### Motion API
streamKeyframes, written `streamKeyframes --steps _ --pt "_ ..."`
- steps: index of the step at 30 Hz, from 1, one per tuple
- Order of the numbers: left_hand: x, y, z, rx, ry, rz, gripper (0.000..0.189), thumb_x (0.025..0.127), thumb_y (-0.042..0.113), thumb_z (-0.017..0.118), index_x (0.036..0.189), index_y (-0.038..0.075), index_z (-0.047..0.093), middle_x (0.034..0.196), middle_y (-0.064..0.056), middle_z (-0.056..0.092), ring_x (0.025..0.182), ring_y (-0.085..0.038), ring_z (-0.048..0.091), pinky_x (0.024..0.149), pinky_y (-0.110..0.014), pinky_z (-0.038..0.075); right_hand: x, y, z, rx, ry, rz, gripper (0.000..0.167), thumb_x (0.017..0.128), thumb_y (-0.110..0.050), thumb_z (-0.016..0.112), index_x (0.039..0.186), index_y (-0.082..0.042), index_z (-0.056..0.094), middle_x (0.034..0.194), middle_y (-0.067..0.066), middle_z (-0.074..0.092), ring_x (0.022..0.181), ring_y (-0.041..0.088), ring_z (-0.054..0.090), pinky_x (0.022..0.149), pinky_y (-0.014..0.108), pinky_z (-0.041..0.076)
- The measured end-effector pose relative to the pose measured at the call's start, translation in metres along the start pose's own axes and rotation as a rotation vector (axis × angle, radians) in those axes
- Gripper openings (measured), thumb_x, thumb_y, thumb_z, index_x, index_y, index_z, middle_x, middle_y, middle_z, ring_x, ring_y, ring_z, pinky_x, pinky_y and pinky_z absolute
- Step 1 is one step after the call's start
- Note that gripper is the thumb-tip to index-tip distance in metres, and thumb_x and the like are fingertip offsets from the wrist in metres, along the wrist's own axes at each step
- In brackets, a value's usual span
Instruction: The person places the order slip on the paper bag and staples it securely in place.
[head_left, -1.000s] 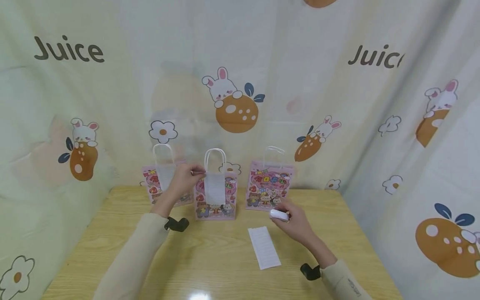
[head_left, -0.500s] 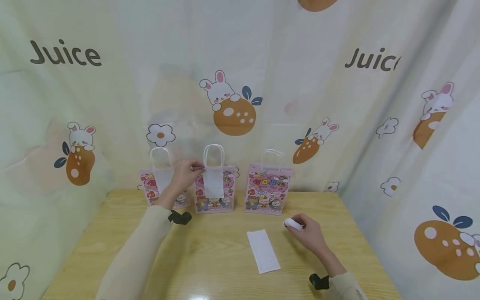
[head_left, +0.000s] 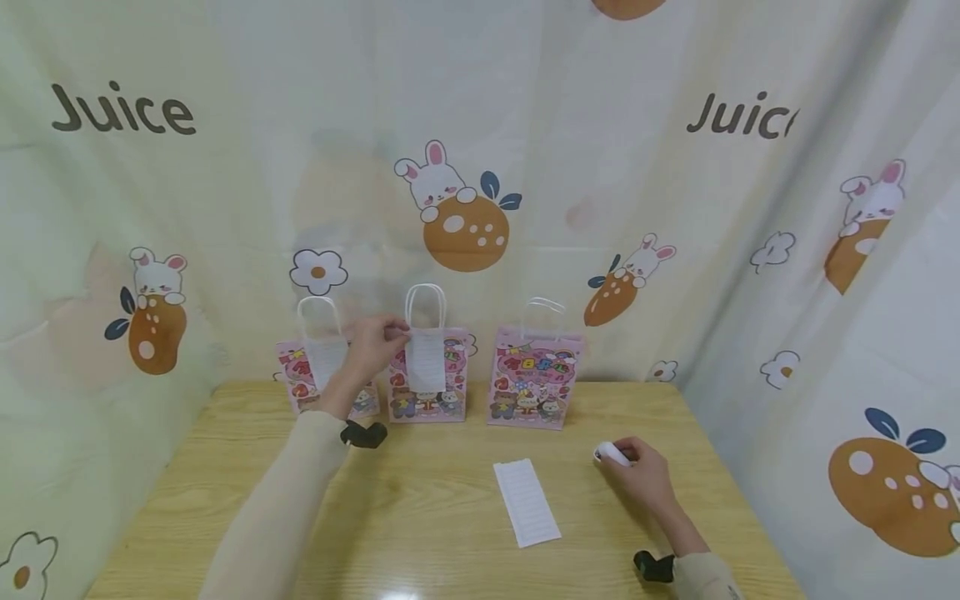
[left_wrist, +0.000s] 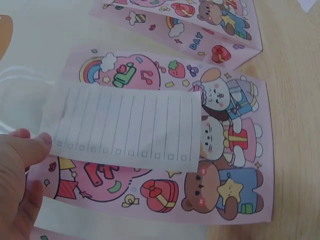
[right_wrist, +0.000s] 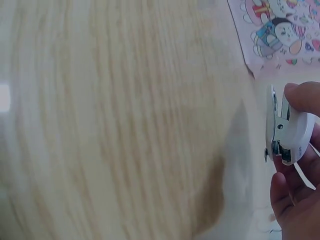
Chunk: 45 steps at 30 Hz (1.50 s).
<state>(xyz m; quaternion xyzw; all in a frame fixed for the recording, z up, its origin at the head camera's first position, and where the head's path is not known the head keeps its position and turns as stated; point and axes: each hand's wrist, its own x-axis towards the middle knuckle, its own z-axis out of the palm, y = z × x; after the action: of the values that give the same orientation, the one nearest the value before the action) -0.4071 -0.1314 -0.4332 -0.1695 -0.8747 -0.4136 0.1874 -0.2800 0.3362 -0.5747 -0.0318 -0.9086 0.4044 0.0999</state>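
Note:
My left hand (head_left: 375,343) is at the top of the middle pink paper bag (head_left: 427,406). Its thumb and fingers pinch the upper left corner of a lined white paper slip (left_wrist: 125,127), which hangs down the bag's front. How the slip is joined to the bag cannot be seen. Over the table at the right, apart from every bag, my right hand (head_left: 648,475) grips a small white stapler (right_wrist: 295,132). A further white slip of paper (head_left: 527,502) with printed lines lies flat on the wooden table between the hands.
Another upright pink bag (head_left: 365,404) stands at the left behind my forearm, with a white slip (head_left: 322,360) on its front. The right-hand bag (head_left: 532,379) stands upright with no slip visible on it. A printed curtain (head_left: 480,100) hangs close behind the table (head_left: 435,500).
My right hand has drawn back from near the right bag, rightward and toward me, with the stapler. The left hand keeps its pinch; the middle bag has shifted slightly back.

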Motion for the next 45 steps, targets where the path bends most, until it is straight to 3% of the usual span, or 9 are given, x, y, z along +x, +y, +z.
streamKeyframes --steps 3,6,10,16,22,28,35,40,45 --pt "-0.005 0.002 0.001 -0.006 0.026 0.028 0.013 0.086 0.004 0.074 0.098 0.000 0.070 0.114 -0.016 0.067 0.087 -0.027 0.067 0.074 -0.038 0.056 -0.002 0.006 -0.003 -0.004 0.004 0.033 0.036 0.087 -0.025 0.075 0.110 -0.001 0.062 0.106 0.016 0.066 0.096 0.029 0.059 0.079 0.040 0.048" --pt "-0.014 0.003 0.001 -0.004 0.060 0.063 0.013 0.086 0.005 0.074 0.097 0.000 0.070 0.125 -0.017 0.061 0.102 -0.031 0.061 0.083 -0.042 0.053 -0.005 0.012 -0.005 -0.006 0.000 0.048 0.039 0.088 -0.027 0.074 0.113 0.001 0.061 0.109 0.018 0.064 0.099 0.030 0.058 0.081 0.042 0.047" --pt "-0.033 0.004 0.000 -0.026 0.095 0.103 0.014 0.086 0.005 0.074 0.097 -0.001 0.070 0.123 -0.016 0.061 0.114 -0.034 0.053 0.087 -0.046 0.049 -0.006 0.021 -0.008 -0.004 -0.005 0.046 0.042 0.088 -0.029 0.074 0.114 0.002 0.060 0.110 0.018 0.064 0.100 0.030 0.059 0.083 0.043 0.047" --pt "-0.069 0.007 -0.005 -0.077 0.072 0.132 0.012 0.088 0.005 0.071 0.099 0.000 0.071 0.115 -0.017 0.066 0.109 -0.030 0.058 0.081 -0.048 0.052 -0.004 0.028 -0.011 0.009 0.008 0.052 0.042 0.089 -0.029 0.073 0.115 0.002 0.059 0.110 0.019 0.064 0.100 0.031 0.058 0.085 0.045 0.047" --pt "-0.111 0.001 -0.003 -0.086 0.010 0.036 0.011 0.089 0.004 0.071 0.099 0.007 0.072 0.099 -0.006 0.071 0.094 -0.023 0.064 0.078 -0.045 0.053 -0.012 0.025 -0.012 0.013 -0.020 0.084 0.043 0.087 -0.030 0.074 0.114 0.001 0.060 0.107 0.017 0.065 0.097 0.029 0.059 0.080 0.040 0.048" --pt "-0.146 -0.012 0.015 -0.098 -0.015 0.010 0.008 0.089 0.008 0.072 0.097 0.008 0.072 0.096 -0.002 0.071 0.090 -0.020 0.065 0.075 -0.044 0.054 -0.015 0.030 -0.017 -0.011 0.023 0.069 0.043 0.088 -0.030 0.073 0.114 0.002 0.059 0.107 0.019 0.064 0.097 0.030 0.058 0.080 0.041 0.048" --pt "-0.198 -0.028 0.024 -0.111 -0.048 -0.115 0.007 0.087 0.007 0.073 0.094 0.009 0.074 0.093 0.004 0.071 0.087 -0.015 0.065 0.074 -0.035 0.053 -0.022 0.037 -0.012 -0.026 0.005 0.067 0.041 0.087 -0.026 0.075 0.113 0.003 0.061 0.104 0.017 0.065 0.095 0.029 0.059 0.078 0.038 0.048" --pt "-0.221 -0.028 0.020 -0.132 -0.068 -0.178 0.008 0.088 0.006 0.072 0.095 0.007 0.074 0.094 0.005 0.071 0.089 -0.014 0.064 0.076 -0.033 0.052 -0.016 0.036 -0.006 -0.016 0.016 0.033 0.041 0.087 -0.028 0.074 0.113 0.001 0.061 0.107 0.017 0.064 0.096 0.028 0.058 0.081 0.040 0.047" --pt "-0.235 -0.023 0.013 -0.128 -0.079 -0.212 0.008 0.087 0.005 0.073 0.094 0.009 0.073 0.093 0.004 0.071 0.089 -0.015 0.063 0.076 -0.032 0.052 -0.014 0.030 -0.003 -0.012 -0.021 0.007 0.041 0.088 -0.025 0.072 0.115 0.002 0.058 0.110 0.019 0.062 0.097 0.031 0.057 0.081 0.042 0.046"
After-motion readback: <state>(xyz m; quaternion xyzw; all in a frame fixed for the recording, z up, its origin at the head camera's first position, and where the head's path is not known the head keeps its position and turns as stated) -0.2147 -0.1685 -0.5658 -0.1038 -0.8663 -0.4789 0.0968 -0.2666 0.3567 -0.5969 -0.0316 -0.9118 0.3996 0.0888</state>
